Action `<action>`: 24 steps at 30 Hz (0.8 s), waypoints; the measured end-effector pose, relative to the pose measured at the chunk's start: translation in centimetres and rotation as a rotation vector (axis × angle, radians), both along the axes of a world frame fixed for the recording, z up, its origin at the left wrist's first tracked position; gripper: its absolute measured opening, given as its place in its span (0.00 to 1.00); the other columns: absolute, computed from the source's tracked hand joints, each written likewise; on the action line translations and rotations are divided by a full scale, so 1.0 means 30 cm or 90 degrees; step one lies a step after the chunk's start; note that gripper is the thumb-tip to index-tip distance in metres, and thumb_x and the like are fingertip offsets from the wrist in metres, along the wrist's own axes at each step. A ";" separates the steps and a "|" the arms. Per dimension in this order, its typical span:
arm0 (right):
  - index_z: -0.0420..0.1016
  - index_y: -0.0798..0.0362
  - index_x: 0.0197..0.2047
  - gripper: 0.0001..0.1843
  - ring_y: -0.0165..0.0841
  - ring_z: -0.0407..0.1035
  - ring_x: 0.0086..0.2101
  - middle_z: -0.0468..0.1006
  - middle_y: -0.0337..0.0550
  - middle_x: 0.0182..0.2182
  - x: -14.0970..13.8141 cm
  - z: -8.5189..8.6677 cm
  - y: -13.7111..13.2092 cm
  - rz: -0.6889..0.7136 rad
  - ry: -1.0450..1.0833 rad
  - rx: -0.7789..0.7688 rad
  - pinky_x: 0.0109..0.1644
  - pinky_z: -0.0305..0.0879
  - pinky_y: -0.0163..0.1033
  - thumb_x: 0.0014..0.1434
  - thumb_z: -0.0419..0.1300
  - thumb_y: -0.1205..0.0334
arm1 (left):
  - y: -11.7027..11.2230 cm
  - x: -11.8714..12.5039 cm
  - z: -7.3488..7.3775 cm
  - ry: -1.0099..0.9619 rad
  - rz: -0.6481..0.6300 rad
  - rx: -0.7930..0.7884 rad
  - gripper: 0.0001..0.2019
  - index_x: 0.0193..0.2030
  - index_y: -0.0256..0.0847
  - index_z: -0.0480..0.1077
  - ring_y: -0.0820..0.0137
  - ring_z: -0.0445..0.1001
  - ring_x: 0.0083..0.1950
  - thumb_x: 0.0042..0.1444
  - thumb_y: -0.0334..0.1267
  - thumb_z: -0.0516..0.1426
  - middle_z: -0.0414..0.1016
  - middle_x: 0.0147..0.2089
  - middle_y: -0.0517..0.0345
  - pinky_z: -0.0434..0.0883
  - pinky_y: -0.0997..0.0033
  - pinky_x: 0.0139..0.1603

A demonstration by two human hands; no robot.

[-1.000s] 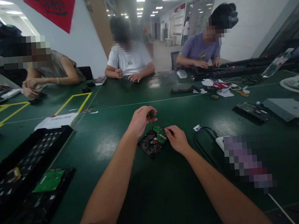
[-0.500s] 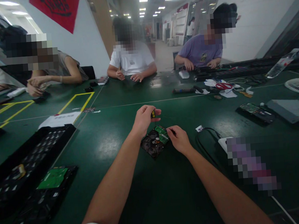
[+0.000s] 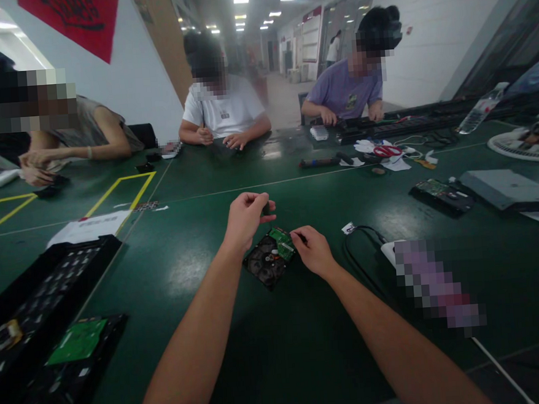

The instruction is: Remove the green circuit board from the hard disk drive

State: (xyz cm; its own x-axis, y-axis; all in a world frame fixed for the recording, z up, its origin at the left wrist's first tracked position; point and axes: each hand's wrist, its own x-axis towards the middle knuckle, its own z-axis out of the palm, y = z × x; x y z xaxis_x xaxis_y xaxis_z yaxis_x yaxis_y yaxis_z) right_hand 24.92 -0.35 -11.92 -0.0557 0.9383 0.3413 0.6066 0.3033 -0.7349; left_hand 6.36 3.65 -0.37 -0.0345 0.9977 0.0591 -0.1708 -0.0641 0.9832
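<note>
A hard drive (image 3: 263, 265) with a green circuit board lies on the green table, its black underside facing up. Over its far edge, my left hand (image 3: 247, 221) is closed round the dark handle of a screwdriver (image 3: 266, 209), held roughly upright. The screwdriver's thin shaft points down at the drive; its tip is too small to make out. At the drive's right side my right hand (image 3: 316, 249) has thumb and fingers pinched at the board's edge, apparently steadying the drive.
To the left are a long black tray (image 3: 41, 304) and a larger black part with a green board (image 3: 78, 341). A phone-like device with a cable (image 3: 388, 252), another hard drive (image 3: 442, 196) and a grey metal box (image 3: 513, 188) lie right. Several people sit across the table (image 3: 197, 225).
My view has swung slightly right, so everything sits further left. The screwdriver handle has turned, and its yellow marking no longer shows. Both hands stay at the hard drive.
</note>
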 end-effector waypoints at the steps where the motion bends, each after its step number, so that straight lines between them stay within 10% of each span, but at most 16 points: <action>1: 0.81 0.49 0.43 0.12 0.39 0.75 0.44 0.82 0.45 0.41 0.000 0.001 0.000 -0.001 0.000 -0.001 0.49 0.69 0.44 0.72 0.56 0.57 | 0.000 0.001 -0.001 -0.008 -0.005 0.001 0.13 0.37 0.38 0.71 0.62 0.81 0.41 0.57 0.45 0.66 0.80 0.37 0.47 0.83 0.62 0.38; 24: 0.81 0.50 0.45 0.12 0.42 0.77 0.41 0.83 0.50 0.44 0.004 0.027 -0.024 -0.126 0.096 0.038 0.45 0.74 0.47 0.67 0.60 0.54 | 0.031 -0.034 -0.021 -0.088 -0.076 0.013 0.12 0.38 0.38 0.79 0.63 0.76 0.46 0.57 0.46 0.61 0.77 0.43 0.49 0.80 0.68 0.37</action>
